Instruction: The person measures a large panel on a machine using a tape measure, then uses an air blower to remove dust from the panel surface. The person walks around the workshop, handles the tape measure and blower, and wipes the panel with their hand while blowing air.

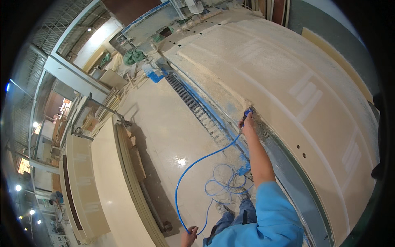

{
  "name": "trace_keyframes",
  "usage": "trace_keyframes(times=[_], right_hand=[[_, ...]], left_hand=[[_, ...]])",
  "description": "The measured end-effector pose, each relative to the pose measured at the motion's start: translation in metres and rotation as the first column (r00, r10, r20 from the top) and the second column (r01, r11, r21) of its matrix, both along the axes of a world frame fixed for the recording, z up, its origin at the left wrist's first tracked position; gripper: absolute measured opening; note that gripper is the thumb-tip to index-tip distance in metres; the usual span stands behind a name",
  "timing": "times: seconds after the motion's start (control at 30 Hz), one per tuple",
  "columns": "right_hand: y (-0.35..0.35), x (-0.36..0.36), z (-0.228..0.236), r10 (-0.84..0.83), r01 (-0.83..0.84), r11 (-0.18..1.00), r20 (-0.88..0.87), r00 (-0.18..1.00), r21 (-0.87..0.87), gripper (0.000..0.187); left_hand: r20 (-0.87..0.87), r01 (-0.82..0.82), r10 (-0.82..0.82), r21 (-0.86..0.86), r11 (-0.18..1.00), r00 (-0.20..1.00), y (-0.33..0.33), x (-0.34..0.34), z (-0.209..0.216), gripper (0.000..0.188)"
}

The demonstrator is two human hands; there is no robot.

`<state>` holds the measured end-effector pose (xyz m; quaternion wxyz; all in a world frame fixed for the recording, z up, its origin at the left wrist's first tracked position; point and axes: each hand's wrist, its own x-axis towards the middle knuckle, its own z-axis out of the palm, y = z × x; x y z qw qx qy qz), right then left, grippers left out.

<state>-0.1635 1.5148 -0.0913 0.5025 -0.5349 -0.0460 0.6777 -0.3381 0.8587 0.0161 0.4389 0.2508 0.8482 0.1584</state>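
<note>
Worktop point(263, 70) dusty | blue tool point(247, 112) in right hand point(246, 123) | floor point(164, 136) shiny | boards point(108, 164) stacked

Bright centre, lamps point(18, 188) glowing at left, glare on floor point(160, 127), shadow beside boards point(110, 173), fisheye-bent edges, black corners

Bright blue hose point(176, 191) looped over a cream floor point(158, 119); dark blue tool point(248, 112) at the left edge of a tan table point(263, 70) patterned with paler bands and stripes; sky-blue sleeve point(276, 203); dark-and-pale ribbed strip point(192, 103) beside that edge.

The head-worn fisheye looks steeply down over the right grip point(247, 120) and floor point(162, 119).
</note>
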Motion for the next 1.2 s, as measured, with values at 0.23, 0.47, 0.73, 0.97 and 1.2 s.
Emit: trace_keyframes(times=[0.23,0.47,0.73,0.97,1.2], right_hand=[[0.043,0.013,0.008,0.629,-0.649,0.756,0.175,0.757,0.089,0.065],[-0.122,0.034,0.044,0.594,-0.635,0.759,0.248,0.765,0.141,0.066],[-0.374,0.210,0.003,-0.112,0.115,0.993,0.083,0.990,-0.036,0.067],[-0.478,0.297,0.012,0.220,-0.203,0.973,0.164,0.962,-0.109,0.068],[-0.409,0.271,0.015,0.019,-0.016,1.000,0.115,0.993,-0.027,0.066]], left_hand=[[-0.037,0.003,-0.005,-0.049,0.999,0.999,-0.013,0.026,0.004,0.037],[-0.101,0.275,-0.273,0.002,0.962,0.957,-0.026,0.012,-0.045,0.039],[0.071,-0.064,0.051,0.198,0.978,0.996,-0.088,-0.021,-0.054,0.035],[0.029,0.056,-0.057,0.040,0.998,0.998,-0.149,-0.017,-0.073,0.039],[-0.068,0.136,-0.128,0.127,0.983,0.989,-0.139,-0.030,-0.059,0.032]])
